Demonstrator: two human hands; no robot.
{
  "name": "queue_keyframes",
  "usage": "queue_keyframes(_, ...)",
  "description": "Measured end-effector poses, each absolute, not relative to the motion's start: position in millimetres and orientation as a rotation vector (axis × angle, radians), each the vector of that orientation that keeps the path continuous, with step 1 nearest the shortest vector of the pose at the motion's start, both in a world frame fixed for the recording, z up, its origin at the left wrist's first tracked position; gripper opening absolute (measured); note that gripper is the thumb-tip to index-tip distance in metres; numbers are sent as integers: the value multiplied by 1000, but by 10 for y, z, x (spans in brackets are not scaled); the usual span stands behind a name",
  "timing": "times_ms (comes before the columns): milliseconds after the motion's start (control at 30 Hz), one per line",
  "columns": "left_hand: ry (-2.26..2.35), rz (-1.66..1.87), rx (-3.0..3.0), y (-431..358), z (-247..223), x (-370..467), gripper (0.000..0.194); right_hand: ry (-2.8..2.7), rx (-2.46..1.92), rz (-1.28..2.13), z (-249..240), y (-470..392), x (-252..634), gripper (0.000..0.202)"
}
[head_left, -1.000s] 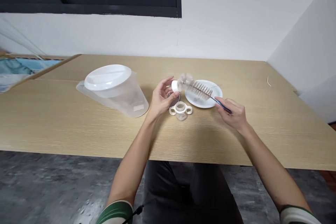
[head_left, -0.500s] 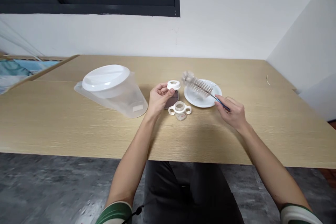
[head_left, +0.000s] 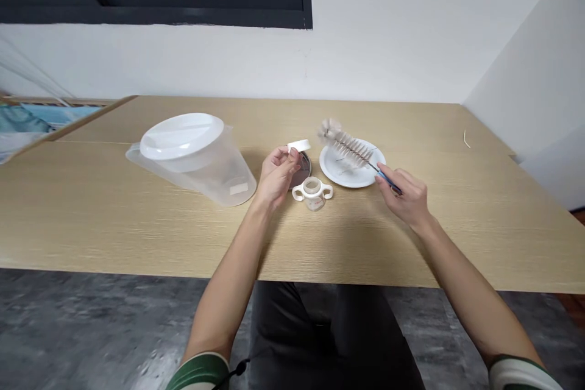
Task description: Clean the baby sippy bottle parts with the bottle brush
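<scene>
Between its thumb and fingers my left hand (head_left: 278, 173) holds a white ring-shaped cap (head_left: 299, 145), tilted on its side above a dark round lid or dish (head_left: 301, 172). My right hand (head_left: 406, 195) grips the blue handle of a bristle brush (head_left: 350, 147). The brush head points up and left, over a white plate (head_left: 354, 180) with thin wire-like pieces on it. A small clear bottle with a white two-handled collar (head_left: 313, 194) stands upright and uncapped between my hands, touched by neither.
On the left a translucent pitcher with a white lid (head_left: 196, 158) stands on the wooden table (head_left: 137, 225). A short pale strip (head_left: 466, 139) lies at the far right. The wall and window are behind the table.
My left hand has turned the white cap from lying roughly level to tilted on edge. The brush in my right hand has hardly moved.
</scene>
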State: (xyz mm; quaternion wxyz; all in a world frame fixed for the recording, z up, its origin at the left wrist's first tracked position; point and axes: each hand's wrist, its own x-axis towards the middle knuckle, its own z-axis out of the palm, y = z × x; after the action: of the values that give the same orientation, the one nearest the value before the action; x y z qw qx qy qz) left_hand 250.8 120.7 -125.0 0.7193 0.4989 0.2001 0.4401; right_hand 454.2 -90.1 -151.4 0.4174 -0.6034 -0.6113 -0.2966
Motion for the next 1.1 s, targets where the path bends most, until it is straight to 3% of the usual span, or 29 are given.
queue_keyframes(933,429,843,1063,1226,-1267,2493,39,-1577,-1487,-703,-1495,-909,4506,27)
queue_keyframes(1100,440,815,910,1221,-1217,2481,16,-1576,-1578,-704,-1534,-892,4541,26)
